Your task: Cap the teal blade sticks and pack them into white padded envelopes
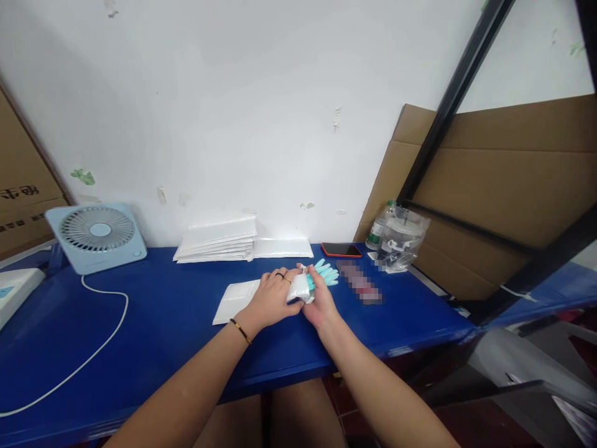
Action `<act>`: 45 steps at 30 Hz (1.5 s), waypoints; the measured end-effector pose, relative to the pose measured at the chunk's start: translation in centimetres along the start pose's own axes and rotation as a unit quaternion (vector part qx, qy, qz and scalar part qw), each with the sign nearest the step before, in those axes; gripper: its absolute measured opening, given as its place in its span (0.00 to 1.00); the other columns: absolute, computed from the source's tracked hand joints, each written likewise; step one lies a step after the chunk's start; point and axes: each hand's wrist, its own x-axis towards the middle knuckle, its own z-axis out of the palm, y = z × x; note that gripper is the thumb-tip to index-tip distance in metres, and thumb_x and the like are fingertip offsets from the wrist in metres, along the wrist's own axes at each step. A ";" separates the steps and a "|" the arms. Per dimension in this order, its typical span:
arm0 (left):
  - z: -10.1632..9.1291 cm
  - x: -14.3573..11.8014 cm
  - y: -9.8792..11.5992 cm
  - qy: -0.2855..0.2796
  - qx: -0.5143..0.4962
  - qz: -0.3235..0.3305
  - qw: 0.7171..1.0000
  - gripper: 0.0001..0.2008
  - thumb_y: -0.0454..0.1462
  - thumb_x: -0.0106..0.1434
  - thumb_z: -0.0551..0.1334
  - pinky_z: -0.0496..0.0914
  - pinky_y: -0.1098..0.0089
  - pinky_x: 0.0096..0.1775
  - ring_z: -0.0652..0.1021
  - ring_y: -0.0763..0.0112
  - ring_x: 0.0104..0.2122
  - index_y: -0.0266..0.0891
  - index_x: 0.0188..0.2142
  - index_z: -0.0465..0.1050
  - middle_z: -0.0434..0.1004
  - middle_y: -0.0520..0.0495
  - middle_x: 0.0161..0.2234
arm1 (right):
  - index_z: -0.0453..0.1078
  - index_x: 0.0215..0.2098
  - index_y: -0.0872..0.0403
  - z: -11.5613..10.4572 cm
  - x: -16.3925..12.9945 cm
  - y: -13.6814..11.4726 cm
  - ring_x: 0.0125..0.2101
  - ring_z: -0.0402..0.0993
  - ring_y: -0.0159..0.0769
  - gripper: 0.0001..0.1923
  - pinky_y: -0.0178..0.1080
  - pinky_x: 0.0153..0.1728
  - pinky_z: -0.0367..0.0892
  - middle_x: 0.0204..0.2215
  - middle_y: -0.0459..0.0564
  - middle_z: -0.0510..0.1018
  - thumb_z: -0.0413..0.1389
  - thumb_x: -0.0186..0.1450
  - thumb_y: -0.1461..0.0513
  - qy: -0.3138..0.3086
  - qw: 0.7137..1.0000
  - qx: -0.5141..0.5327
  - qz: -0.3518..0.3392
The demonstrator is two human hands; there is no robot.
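Note:
A white padded envelope [234, 298] lies on the blue table, its right end raised between my hands. My left hand [273, 297], with a ring and a bracelet, is closed over that end from above. At the envelope's opening my right hand [319, 302], palm partly turned up, is closed around a bunch of turquoise pieces [328, 272] with long, finger-like tips. These tips stick out to the right past my right thumb. Their other ends are hidden by the envelope and my fingers, so how far they sit inside cannot be made out.
A stack of white envelopes [217, 241] stands by the wall, with another envelope [283, 247] beside it. Right of them are a phone [342, 250], a blurred-out item [359, 281], a bottle [375, 231] and a clear bag [402, 242]. A corded fan [99, 233] stands left.

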 end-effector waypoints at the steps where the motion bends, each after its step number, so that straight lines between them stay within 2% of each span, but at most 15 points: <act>1: 0.1 0.0 0.2 -0.005 0.012 -0.004 1.000 0.35 0.45 0.52 0.61 0.60 0.60 0.46 0.67 0.56 0.48 0.42 0.58 0.53 0.67 0.42 0.47 | 0.71 0.35 0.55 0.1 -0.1 0.3 0.35 0.75 0.36 0.13 0.40 0.42 0.70 0.33 0.47 0.79 0.62 0.54 0.57 0.010 1.000 -0.005 -0.001; 4: 0.5 0.1 0.9 -0.015 0.044 -0.040 0.998 0.37 0.42 0.50 0.61 0.61 0.60 0.44 0.69 0.55 0.47 0.39 0.59 0.52 0.69 0.40 0.47 | 0.71 0.36 0.56 0.3 -0.3 0.9 0.34 0.75 0.36 0.16 0.39 0.40 0.70 0.32 0.47 0.79 0.64 0.52 0.58 0.030 0.999 -0.026 -0.008; 8: 1.3 0.6 1.2 -0.034 0.060 -0.073 0.995 0.24 0.38 0.53 0.58 0.63 0.61 0.40 0.73 0.56 0.41 0.37 0.51 0.62 0.74 0.41 0.40 | 0.71 0.35 0.57 0.5 -0.6 0.9 0.32 0.75 0.34 0.16 0.36 0.39 0.69 0.31 0.47 0.78 0.65 0.50 0.59 0.049 0.997 -0.063 -0.011; 13: 1.3 0.6 0.2 -0.050 0.055 -0.046 0.996 0.12 0.39 0.59 0.53 0.64 0.61 0.37 0.75 0.56 0.37 0.39 0.42 0.67 0.76 0.42 0.36 | 0.68 0.42 0.53 -0.6 -1.1 0.1 0.37 0.74 0.33 0.22 0.37 0.44 0.67 0.35 0.45 0.77 0.65 0.50 0.63 -0.006 0.996 -0.092 -0.020; 17: 0.5 0.5 -0.9 -0.103 0.047 0.006 0.994 0.09 0.39 0.56 0.56 0.64 0.62 0.39 0.75 0.58 0.36 0.40 0.36 0.67 0.75 0.44 0.34 | 0.63 0.51 0.47 -2.6 -1.7 -2.2 0.43 0.72 0.35 0.27 0.41 0.48 0.65 0.43 0.45 0.75 0.62 0.54 0.58 -0.005 0.978 -0.182 -0.100; 19: 0.1 0.7 -1.2 -0.141 0.021 0.076 0.987 0.08 0.38 0.54 0.58 0.62 0.62 0.43 0.74 0.60 0.38 0.42 0.35 0.68 0.75 0.47 0.34 | 0.65 0.51 0.47 -3.4 -2.5 -3.6 0.50 0.66 0.38 0.22 0.44 0.53 0.60 0.48 0.47 0.72 0.57 0.59 0.53 -0.010 0.944 -0.301 -0.134; 22: -0.3 1.3 -1.3 -0.154 -0.005 0.174 0.973 0.10 0.36 0.50 0.61 0.53 0.58 0.53 0.71 0.60 0.46 0.45 0.35 0.70 0.75 0.49 0.38 | 0.70 0.48 0.49 -4.3 -4.1 -5.3 0.55 0.60 0.41 0.19 0.46 0.58 0.50 0.52 0.49 0.70 0.50 0.64 0.51 -0.067 0.849 -0.509 -0.123; 24: -0.5 1.8 -1.4 -0.148 -0.005 0.198 0.969 0.18 0.38 0.48 0.64 0.45 0.52 0.57 0.64 0.55 0.54 0.50 0.41 0.70 0.72 0.50 0.46 | 0.66 0.53 0.47 -4.8 -5.3 -6.1 0.56 0.59 0.42 0.21 0.48 0.58 0.50 0.55 0.49 0.67 0.48 0.65 0.51 -0.123 0.790 -0.594 -0.087; 27: -1.0 1.9 -1.8 -0.165 0.006 0.169 0.972 0.39 0.45 0.42 0.69 0.38 0.45 0.57 0.49 0.48 0.62 0.56 0.55 0.59 0.57 0.48 0.60 | 0.52 0.62 0.46 -5.5 -6.4 -7.2 0.60 0.51 0.44 0.31 0.50 0.59 0.49 0.61 0.51 0.56 0.51 0.63 0.50 -0.211 0.710 -0.668 -0.075; 30: -1.3 0.9 -2.6 -0.213 0.002 0.110 0.971 0.55 0.52 0.39 0.69 0.37 0.41 0.56 0.42 0.45 0.63 0.52 0.63 0.42 0.41 0.42 0.65 | 0.45 0.65 0.48 -6.0 -7.1 -8.0 0.63 0.39 0.52 0.50 0.54 0.60 0.43 0.65 0.54 0.44 0.61 0.50 0.45 -0.290 0.595 -0.739 -0.125; 33: -0.9 -0.5 -3.3 -0.248 -0.027 0.078 0.965 0.53 0.58 0.44 0.64 0.36 0.41 0.56 0.40 0.47 0.63 0.51 0.64 0.39 0.36 0.41 0.66 | 0.46 0.65 0.48 -6.2 -7.8 -7.7 0.63 0.32 0.59 0.59 0.59 0.59 0.35 0.65 0.55 0.41 0.64 0.41 0.42 -0.352 0.475 -0.790 -0.166; 35: -0.3 -1.3 -3.5 -0.258 -0.045 0.065 0.963 0.48 0.60 0.48 0.59 0.35 0.42 0.57 0.40 0.49 0.63 0.52 0.63 0.40 0.37 0.43 0.66 | 0.46 0.64 0.47 -6.2 -8.1 -7.0 0.63 0.31 0.60 0.56 0.61 0.59 0.33 0.65 0.54 0.42 0.62 0.43 0.41 -0.364 0.428 -0.808 -0.176; 38: 0.6 -1.9 -3.6 -0.255 -0.059 0.063 0.963 0.44 0.61 0.52 0.56 0.33 0.43 0.57 0.39 0.52 0.64 0.54 0.63 0.40 0.38 0.45 0.66 | 0.46 0.64 0.45 -5.8 -7.8 -5.9 0.63 0.33 0.56 0.47 0.60 0.59 0.36 0.65 0.53 0.43 0.57 0.52 0.42 -0.356 0.414 -0.818 -0.180; 41: 1.0 -2.0 -3.6 -0.240 -0.065 0.069 0.966 0.44 0.59 0.52 0.58 0.33 0.43 0.57 0.41 0.52 0.64 0.54 0.63 0.40 0.40 0.45 0.65 | 0.45 0.64 0.45 -5.3 -6.1 -5.3 0.64 0.36 0.50 0.40 0.55 0.60 0.40 0.65 0.52 0.44 0.53 0.59 0.45 -0.367 0.431 -0.803 -0.186; 45: 0.9 -2.0 -3.3 -0.223 -0.066 0.074 0.970 0.42 0.56 0.53 0.59 0.34 0.42 0.57 0.42 0.51 0.63 0.54 0.63 0.42 0.43 0.47 0.65 | 0.44 0.64 0.45 -4.7 -3.6 -5.2 0.64 0.38 0.45 0.38 0.53 0.61 0.38 0.64 0.51 0.47 0.52 0.61 0.46 -0.374 0.454 -0.784 -0.196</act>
